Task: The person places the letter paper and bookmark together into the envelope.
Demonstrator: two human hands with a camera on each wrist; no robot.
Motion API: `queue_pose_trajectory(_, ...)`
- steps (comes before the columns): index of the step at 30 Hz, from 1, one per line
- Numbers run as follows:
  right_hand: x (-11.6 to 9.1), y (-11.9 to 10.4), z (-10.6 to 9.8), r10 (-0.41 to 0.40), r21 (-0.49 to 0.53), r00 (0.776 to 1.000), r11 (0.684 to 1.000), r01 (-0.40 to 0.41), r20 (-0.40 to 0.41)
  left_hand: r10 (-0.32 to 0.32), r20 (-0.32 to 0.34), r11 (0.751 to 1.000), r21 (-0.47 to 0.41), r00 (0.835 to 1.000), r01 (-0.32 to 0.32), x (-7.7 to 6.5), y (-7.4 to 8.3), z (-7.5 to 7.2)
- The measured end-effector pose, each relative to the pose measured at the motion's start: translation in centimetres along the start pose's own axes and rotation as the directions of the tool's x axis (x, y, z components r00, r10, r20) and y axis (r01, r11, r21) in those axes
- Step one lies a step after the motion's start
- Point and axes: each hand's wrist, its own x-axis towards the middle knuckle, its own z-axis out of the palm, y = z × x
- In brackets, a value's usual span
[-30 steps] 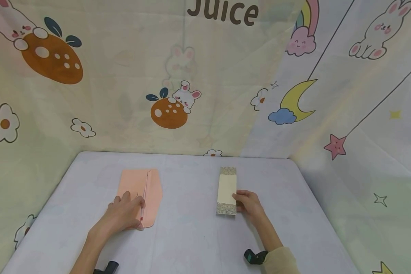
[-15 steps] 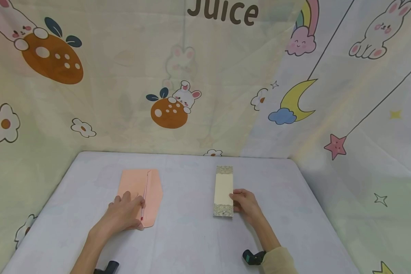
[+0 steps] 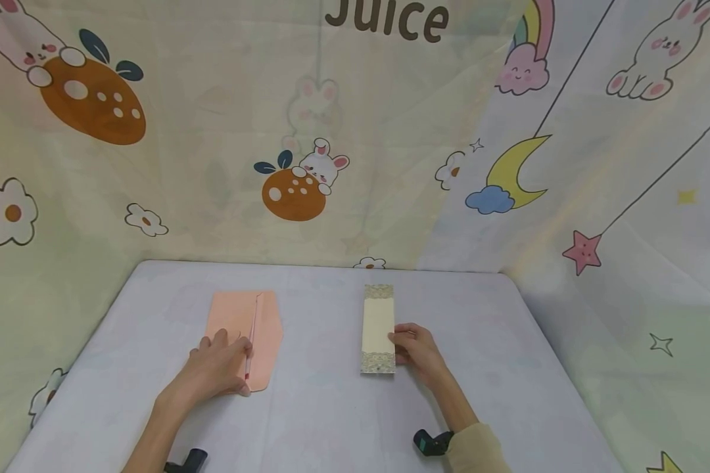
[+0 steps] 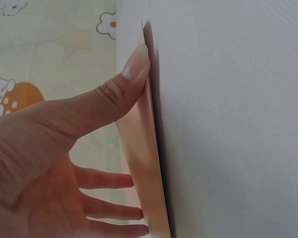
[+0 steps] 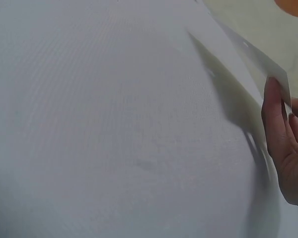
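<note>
A peach-pink envelope lies on the white table at the left, its flap side to the right and a slit running along it. My left hand rests on it with fingers spread over the paper. In the left wrist view the thumb touches the envelope's near edge. Right of centre, my right hand pinches the right edge of a long cream card with speckled bands at both ends. The right wrist view catches this card from beneath, raised off the table above its shadow.
The white table stretches between the two hands. Patterned cloth with rabbits and oranges hangs behind and at both sides. Black wrist devices sit on the forearms.
My right hand has carried the card a little to the left, toward the envelope. The left hand and the envelope have stayed in place.
</note>
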Motion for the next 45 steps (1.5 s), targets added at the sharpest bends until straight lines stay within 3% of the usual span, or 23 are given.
queue_pose_trajectory(16,-0.1,-0.3,1.8,-0.019,0.022,0.997,1.000,0.017,0.068,0.008,-0.001,1.000,-0.012,1.000,-0.008,-0.1,-0.1,-0.1)
queue_pose_trajectory(45,-0.1,-0.4,4.2,-0.045,-0.053,0.991,0.997,0.052,0.128,-0.001,0.001,1.000,-0.005,1.000,0.001,-0.1,-0.1,0.0)
